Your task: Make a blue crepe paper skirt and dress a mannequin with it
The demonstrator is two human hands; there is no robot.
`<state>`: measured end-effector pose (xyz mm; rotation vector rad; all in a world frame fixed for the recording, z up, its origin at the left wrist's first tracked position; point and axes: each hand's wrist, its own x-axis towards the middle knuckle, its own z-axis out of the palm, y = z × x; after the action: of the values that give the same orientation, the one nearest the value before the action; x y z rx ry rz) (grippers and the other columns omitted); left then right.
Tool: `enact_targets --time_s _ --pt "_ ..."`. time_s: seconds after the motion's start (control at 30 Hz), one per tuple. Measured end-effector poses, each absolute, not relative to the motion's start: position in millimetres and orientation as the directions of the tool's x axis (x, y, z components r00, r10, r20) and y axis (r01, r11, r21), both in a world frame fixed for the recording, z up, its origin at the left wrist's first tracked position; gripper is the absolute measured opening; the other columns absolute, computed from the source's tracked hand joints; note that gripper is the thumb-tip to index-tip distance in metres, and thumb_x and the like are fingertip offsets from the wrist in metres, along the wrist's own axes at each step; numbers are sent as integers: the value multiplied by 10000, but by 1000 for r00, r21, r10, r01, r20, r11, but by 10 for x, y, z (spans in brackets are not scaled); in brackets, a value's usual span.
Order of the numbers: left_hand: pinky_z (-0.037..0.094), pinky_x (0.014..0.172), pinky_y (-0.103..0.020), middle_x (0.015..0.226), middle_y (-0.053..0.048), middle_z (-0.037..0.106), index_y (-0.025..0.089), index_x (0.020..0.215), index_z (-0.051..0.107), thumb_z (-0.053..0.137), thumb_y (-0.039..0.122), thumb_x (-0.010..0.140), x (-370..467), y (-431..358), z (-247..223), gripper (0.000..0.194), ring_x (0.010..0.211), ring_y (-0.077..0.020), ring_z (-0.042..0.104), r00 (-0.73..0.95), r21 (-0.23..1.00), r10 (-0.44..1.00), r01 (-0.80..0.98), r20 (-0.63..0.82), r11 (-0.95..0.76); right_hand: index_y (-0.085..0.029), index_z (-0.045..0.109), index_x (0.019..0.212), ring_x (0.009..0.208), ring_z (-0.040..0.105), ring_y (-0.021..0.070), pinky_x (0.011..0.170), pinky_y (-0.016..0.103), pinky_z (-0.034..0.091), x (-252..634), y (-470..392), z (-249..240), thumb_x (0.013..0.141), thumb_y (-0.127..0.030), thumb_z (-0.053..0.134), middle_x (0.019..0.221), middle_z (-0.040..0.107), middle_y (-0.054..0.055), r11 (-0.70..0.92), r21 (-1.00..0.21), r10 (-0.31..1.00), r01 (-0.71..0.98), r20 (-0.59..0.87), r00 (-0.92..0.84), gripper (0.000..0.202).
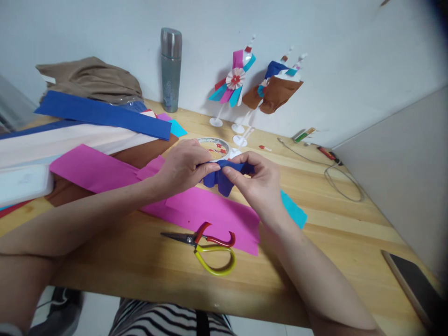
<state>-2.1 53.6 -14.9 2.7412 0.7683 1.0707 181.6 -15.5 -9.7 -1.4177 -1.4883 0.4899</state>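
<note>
A gathered piece of dark blue crepe paper [225,183] is pinched between both hands over the middle of the table. My left hand [187,163] grips its left end with thumb and fingers. On its right end, my right hand [257,179] closes with thumb and forefinger. Pink paper strips [210,205] lie flat beneath the hands. Just behind the fingers is a roll of tape [227,148], with small red pieces seen inside its ring. Nearer to me, scissors [201,245] with one red and one yellow handle rest partly on the pink paper.
Dressed doll-like figures on white stands [235,84] are at the back by the wall, near a grey flask [171,70]. Blue paper [105,114] and brown cloth [93,79] lie left. A turquoise piece [293,209], a cable [329,179] and a phone [413,284] are right.
</note>
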Motion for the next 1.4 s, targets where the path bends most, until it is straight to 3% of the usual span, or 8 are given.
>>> enact_targets --time_s 0.27,0.6,1.2,1.4 --pt "393 700 -284 607 -3 572 171 632 664 606 295 942 -21 534 -160 339 694 -151 536 632 272 465 382 620 -883 -224 680 725 569 525 137 550 306 432 1788 -201 -71 792 -306 692 649 658 -4 322 -832 918 452 391 65 106" --pt "429 733 -292 611 -10 596 178 599 620 601 303 945 -22 527 -150 368 718 -159 564 635 311 458 337 622 -889 -228 588 677 528 450 126 521 299 386 1851 -142 -71 753 -309 736 580 523 -29 265 -841 917 471 371 146 186" --pt "413 716 -307 613 -14 580 182 631 638 593 320 947 -32 524 -156 348 720 -169 553 646 293 453 347 614 -891 -231 712 741 564 530 142 544 314 449 1815 -192 -58 769 -324 709 654 681 4 260 -853 939 452 333 90 96" --pt "428 727 -304 617 -14 575 180 609 608 591 311 944 -20 513 -153 360 731 -167 556 636 302 472 364 610 -881 -224 703 737 552 516 140 539 313 419 1816 -191 -53 761 -324 723 628 657 1 262 -859 930 439 346 122 105"
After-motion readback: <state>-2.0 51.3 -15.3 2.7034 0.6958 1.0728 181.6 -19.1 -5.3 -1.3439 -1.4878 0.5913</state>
